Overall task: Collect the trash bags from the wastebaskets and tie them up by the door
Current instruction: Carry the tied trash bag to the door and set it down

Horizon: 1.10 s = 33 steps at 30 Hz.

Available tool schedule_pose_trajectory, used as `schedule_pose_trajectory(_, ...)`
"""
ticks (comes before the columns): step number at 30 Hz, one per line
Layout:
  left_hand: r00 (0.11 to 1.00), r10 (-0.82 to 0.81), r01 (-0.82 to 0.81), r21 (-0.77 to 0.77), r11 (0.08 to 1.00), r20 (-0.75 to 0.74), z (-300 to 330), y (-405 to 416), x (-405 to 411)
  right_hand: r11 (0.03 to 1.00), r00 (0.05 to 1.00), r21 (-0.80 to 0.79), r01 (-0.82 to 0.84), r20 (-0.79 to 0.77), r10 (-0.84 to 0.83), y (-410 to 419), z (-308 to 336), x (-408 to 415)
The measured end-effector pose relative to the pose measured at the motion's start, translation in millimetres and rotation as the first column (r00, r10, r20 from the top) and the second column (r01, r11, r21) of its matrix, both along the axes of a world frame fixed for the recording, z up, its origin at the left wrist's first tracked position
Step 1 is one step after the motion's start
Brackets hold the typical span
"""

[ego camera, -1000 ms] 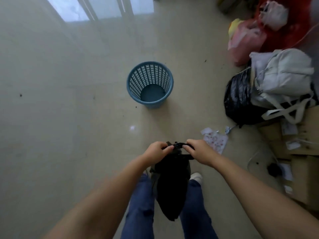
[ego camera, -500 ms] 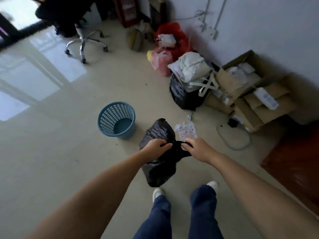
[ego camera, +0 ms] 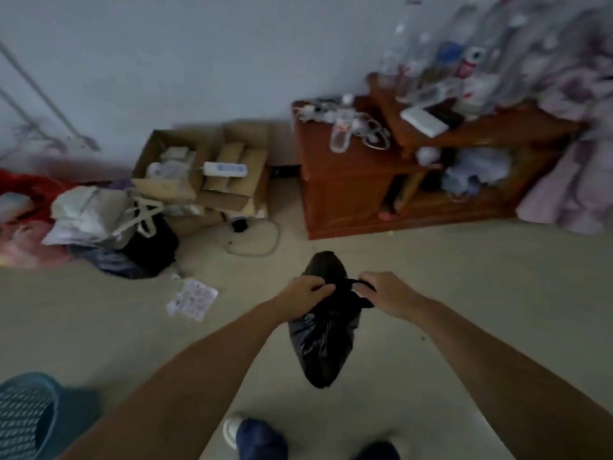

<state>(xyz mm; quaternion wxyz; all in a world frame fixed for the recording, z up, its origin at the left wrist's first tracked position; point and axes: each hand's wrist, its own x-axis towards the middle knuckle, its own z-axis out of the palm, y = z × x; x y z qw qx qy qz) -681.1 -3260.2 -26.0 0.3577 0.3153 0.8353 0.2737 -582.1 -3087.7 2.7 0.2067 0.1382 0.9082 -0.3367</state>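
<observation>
Trash bag hung out of the wastebasket, my left hand and right hand each clamped on its neck, knot unfinished, no door in sight.

Floor right around the bag is open, plenty of room near and to the right. Far left is clogged with a pile of bags and cardboard boxes. Far right the wooden cabinet blocks things. Blue basket sits near left, and a paper scrap lies left of the bag.
</observation>
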Motion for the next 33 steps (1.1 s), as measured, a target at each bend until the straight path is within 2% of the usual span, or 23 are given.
schedule_pose_trajectory(5,0.935,-0.353,0.354,0.022,0.935,-0.038,13.2,174.9,99.1,0.963,0.966,0.075,0.259,-0.008,-0.259,137.7,15.0,146.4)
schedule_pose_trajectory(9,0.825,-0.553,0.56,0.044,0.827,-0.114,39.5,301.3,172.5,0.876,0.886,0.128,0.464,-0.074,-0.459,227.6,36.3,246.5)
schedule_pose_trajectory(13,0.674,-0.723,0.735,0.035,0.677,-0.155,52.5,404.1,233.4,0.796,0.817,0.187,0.576,-0.109,-0.566,297.1,51.7,323.0)
schedule_pose_trajectory(20,0.506,-0.843,0.86,0.028,0.509,-0.182,45.3,574.6,316.7,0.639,0.679,0.252,0.727,-0.121,-0.724,425.4,46.5,417.3)
schedule_pose_trajectory(24,0.445,-0.876,0.895,0.049,0.444,-0.186,36.8,681.1,342.3,0.577,0.627,0.288,0.764,-0.123,-0.769,523.3,39.6,443.5)
schedule_pose_trajectory(33,0.31,-0.924,0.947,-0.008,0.32,-0.224,51.0,918.0,367.4,0.464,0.494,0.2,0.863,-0.137,-0.859,722.2,47.1,471.2)
